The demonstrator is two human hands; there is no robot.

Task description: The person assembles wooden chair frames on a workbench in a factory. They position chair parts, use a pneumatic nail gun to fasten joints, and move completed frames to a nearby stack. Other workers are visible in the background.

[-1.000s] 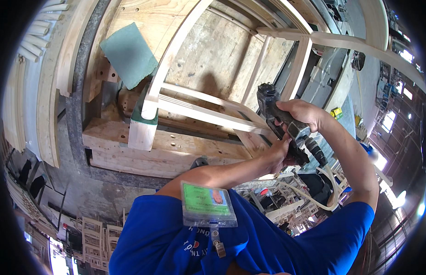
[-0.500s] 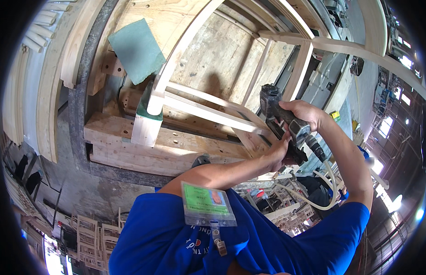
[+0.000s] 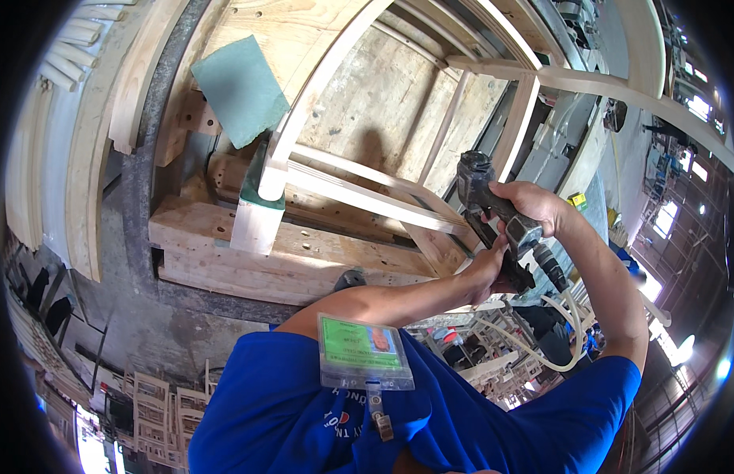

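Observation:
My right hand [image 3: 534,207] is wrapped round the grip of a black and grey air nail gun [image 3: 476,180]. Below it, my left hand [image 3: 485,270] holds the same gun at its magazine, fingers closed. A pale hose [image 3: 574,332] runs from the coupling under the grip. The gun is beside the right end of a rail on a light wooden chair frame [image 3: 367,196]; whether its nose touches the wood I cannot tell. The frame leans over a workbench, with one leg end by a green-topped wooden block [image 3: 260,217].
A green square sheet [image 3: 242,91] lies at the left of the wooden bench [image 3: 304,265]. Long wooden strips [image 3: 82,182] are stacked at far left. A curved wooden piece [image 3: 643,95] stretches to the right. Stacked chair frames [image 3: 152,411] stand at lower left.
The view has shifted slightly. Both hands and the nail gun sit a little further right and lower against the chair frame; the grip is the same.

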